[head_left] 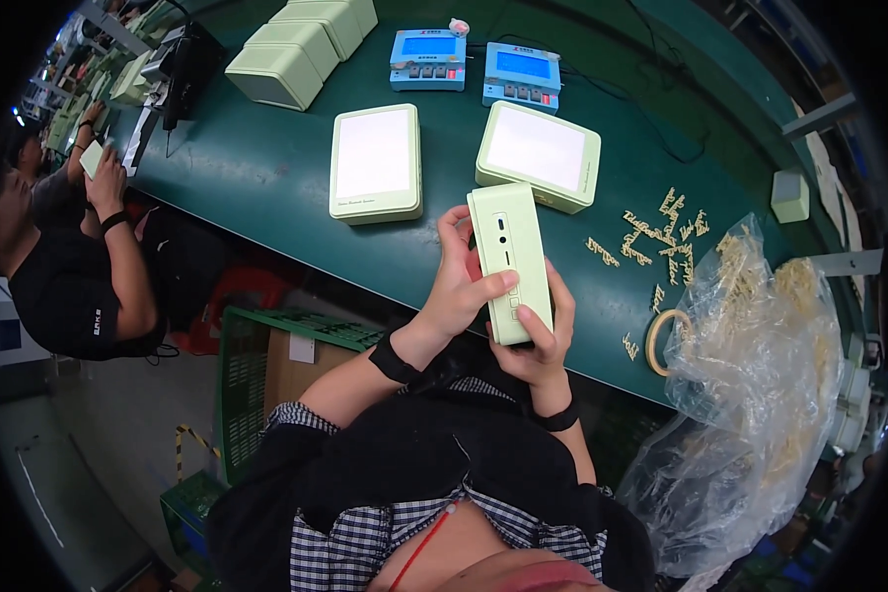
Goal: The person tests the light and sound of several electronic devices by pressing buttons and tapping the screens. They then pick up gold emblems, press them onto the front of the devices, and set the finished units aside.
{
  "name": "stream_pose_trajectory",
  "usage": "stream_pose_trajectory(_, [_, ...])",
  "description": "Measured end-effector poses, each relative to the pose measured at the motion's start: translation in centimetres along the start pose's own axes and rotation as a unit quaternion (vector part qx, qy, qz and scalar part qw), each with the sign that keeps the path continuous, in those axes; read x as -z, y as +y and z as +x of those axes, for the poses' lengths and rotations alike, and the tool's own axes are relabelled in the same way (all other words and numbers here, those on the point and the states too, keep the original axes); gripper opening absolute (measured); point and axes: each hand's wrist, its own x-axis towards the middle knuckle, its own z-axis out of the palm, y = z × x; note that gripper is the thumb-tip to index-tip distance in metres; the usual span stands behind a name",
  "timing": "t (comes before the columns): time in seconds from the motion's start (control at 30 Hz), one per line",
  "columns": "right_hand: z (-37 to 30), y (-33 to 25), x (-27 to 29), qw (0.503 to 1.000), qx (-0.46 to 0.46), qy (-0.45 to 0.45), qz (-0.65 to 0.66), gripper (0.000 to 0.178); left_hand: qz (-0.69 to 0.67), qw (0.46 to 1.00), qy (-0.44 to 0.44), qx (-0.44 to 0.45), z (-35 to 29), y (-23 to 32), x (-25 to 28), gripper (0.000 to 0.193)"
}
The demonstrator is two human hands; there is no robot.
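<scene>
Between both hands I hold a pale green speaker box (525, 232), turned so that a narrow side with ports and small buttons faces up. My left hand (461, 281) wraps its left side, the thumb lying on the button area. My right hand (545, 335) grips the lower right end, its thumb by the lowest button. Just beyond the held box, on the green table, lie two similar pale green boxes with white front panels: one to the left (375, 163), one to the right (540, 156). The held box's underside is hidden.
Two blue meters with screens (429, 61) (521, 77) stand at the back. More pale green boxes (284, 61) line the back left. At right lie gold script-shaped pieces (661, 232), a tape roll (661, 345) and a clear plastic bag (750, 395). A green crate (245, 395) stands lower left; a co-worker (79, 247) sits left.
</scene>
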Motion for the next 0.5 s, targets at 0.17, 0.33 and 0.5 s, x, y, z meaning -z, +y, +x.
stream_pose_trajectory(0.17, [0.1, 0.0, 0.1, 1.0, -0.002, -0.004, 0.005, 0.075, 0.0, 1.0, 0.003, -0.001, -0.1, 0.2, -0.1, 0.089])
stream_pose_trajectory(0.33, [-0.2, -0.4, 0.4, 1.0, -0.003, -0.006, 0.011, 0.072, 0.006, 1.0, -0.001, -0.005, -0.3, 0.1, -0.3, 0.088])
stream_pose_trajectory(0.5, [-1.0, 0.6, 0.0, 0.998, -0.024, -0.032, 0.038, 0.064, 0.023, 0.998, 0.056, -0.013, -0.2, -2.7, 3.2, 0.088])
